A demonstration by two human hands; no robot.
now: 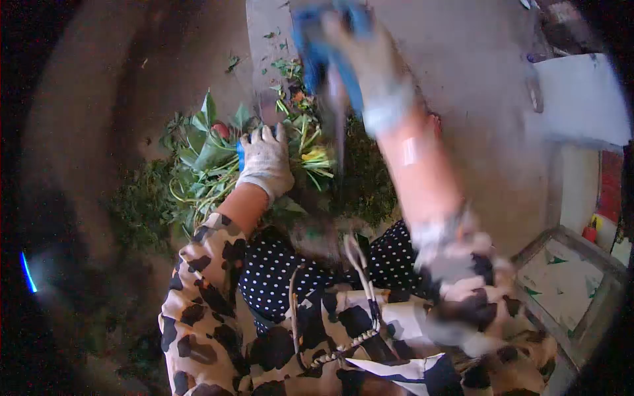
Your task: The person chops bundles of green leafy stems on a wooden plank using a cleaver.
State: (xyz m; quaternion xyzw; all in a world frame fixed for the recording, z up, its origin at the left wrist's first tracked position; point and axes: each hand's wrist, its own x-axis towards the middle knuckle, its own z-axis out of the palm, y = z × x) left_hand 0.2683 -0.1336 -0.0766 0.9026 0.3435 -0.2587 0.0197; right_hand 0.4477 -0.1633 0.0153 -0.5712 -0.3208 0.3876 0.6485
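Observation:
My left hand (265, 158), in a pale glove with blue, rests on a heap of leafy green stems (205, 162) at left centre, its fingers pointing forward. Whether it grips any stems underneath is hidden. Raised at the top, right of centre, is my right hand (360, 49), blurred by motion. Around its fingers is a blurred blue shape, and I cannot make out whether that is glove or a held item. Cut stem ends with some yellow (318, 160) lie just right of my left hand.
Loose leaves (287, 66) are scattered on the floor ahead. Darker greenery (363, 178) lies in front of my knees. At the right are a white panel (581, 99) and a grey-framed tray (561, 280) with green bits on it.

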